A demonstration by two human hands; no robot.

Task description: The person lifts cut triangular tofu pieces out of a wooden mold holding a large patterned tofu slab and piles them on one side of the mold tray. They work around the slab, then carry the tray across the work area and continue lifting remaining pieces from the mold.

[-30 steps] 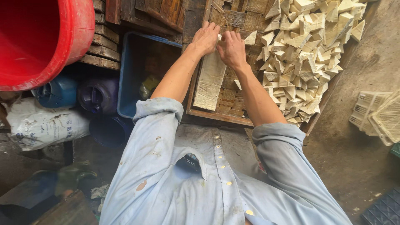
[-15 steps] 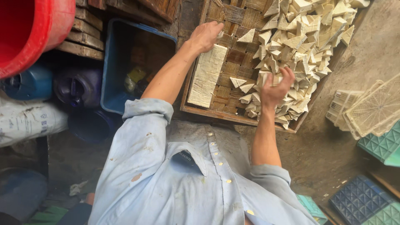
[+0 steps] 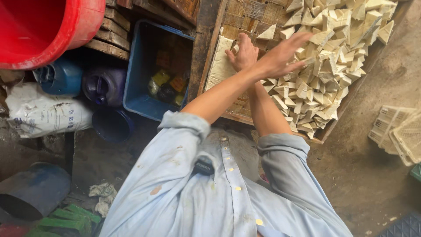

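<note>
Head view: my left hand reached open-gripped over the pile of pale wedges; right hand pressed flat, empty, on the slab, seemingly soft, crumbly, best lifted underneath.

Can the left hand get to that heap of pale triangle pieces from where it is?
Probably yes. The left hand is spread open right at the heap of triangle pieces, crossing above the right arm, and nothing lies between.
</note>
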